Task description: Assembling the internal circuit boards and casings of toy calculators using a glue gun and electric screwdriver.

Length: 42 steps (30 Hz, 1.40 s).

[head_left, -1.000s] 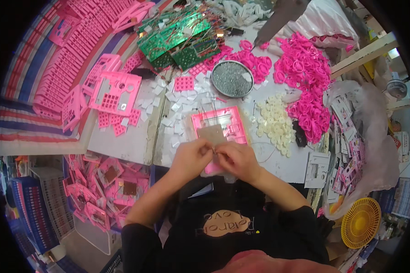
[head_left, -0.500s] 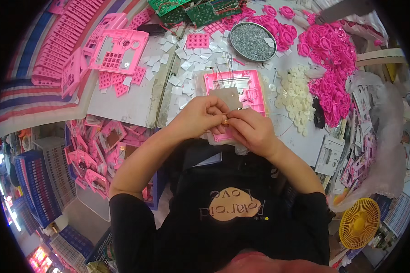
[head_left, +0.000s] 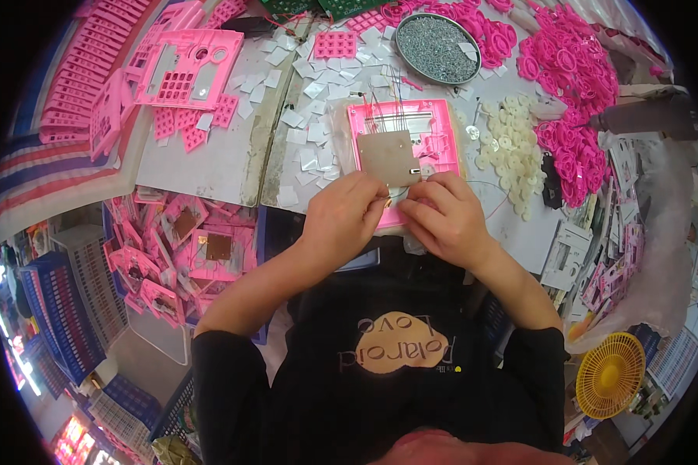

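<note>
A pink plastic casing (head_left: 446, 143) lies in front of me on a pale pad. On its lower half rests a brown circuit board (head_left: 388, 159), with several thin wires (head_left: 388, 116) sticking up behind it. At the board's near left corner is my left hand (head_left: 343, 215), thumb and forefinger pinched. My right hand (head_left: 450, 218) is by the near right corner, its fingers drawn together over the casing's near edge. Bits of thin wire show between the hands, but what each pinch holds is too small to make out.
A round tray of screws (head_left: 438, 50) stands behind the casing. White round parts (head_left: 508, 147) and magenta pieces (head_left: 566, 70) are heaped to the right, near a dark power screwdriver (head_left: 644, 116). Pink panels (head_left: 190, 70) lie left, above a crate of pink assemblies (head_left: 194, 232).
My hands have moved apart and nearer to me, uncovering more of the brown board. The dark power screwdriver has swung lower at the right. The whole view has shifted slightly.
</note>
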Tool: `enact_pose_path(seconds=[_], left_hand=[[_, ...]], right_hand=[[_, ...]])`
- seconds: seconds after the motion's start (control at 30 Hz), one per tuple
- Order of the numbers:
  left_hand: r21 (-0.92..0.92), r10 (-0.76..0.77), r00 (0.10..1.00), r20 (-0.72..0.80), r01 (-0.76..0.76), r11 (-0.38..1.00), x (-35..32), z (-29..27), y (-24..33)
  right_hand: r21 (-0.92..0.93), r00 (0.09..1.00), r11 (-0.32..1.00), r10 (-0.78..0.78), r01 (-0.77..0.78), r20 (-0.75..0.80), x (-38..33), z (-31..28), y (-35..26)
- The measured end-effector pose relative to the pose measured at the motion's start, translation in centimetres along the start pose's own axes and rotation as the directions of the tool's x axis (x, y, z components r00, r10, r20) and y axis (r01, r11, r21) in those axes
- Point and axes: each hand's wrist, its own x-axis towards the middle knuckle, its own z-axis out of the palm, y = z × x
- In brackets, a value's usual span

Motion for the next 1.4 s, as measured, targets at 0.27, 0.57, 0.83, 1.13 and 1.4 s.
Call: enact_pose_path(seconds=[0.27,0.57,0.83,1.13,1.4], left_hand=[[0.064,0.057,0.998,-0.010,-0.056,0.996,0.0,0.1,0.1],[-0.003,-0.150,0.915,-0.375,0.160,0.987,2.8,-5.3,-1.6],[-0.105,-0.136,0.968,0.212,0.160,0.981,-3.6,-3.7,-0.8],[-0.622,-0.419,0.900,0.123,0.399,0.674,3.7,-4.4,-1.1],[-0.138,-0.131,0.988,0.077,0.140,0.980,1.9,-2.9,0.9]], right_hand=[[-0.002,0.999,1.000,0.005,-0.005,0.037,0.2,0.7,-0.4],[-0.019,0.992,0.998,0.059,-0.058,0.115,-0.1,0.2,-1.0],[-0.032,0.993,0.999,0.045,-0.042,0.110,0.4,0.7,-0.6],[-0.057,0.969,0.998,0.004,0.010,0.249,1.4,0.1,-1.1],[0.194,0.982,0.973,0.092,-0.124,0.168,0.4,-0.8,0.5]])
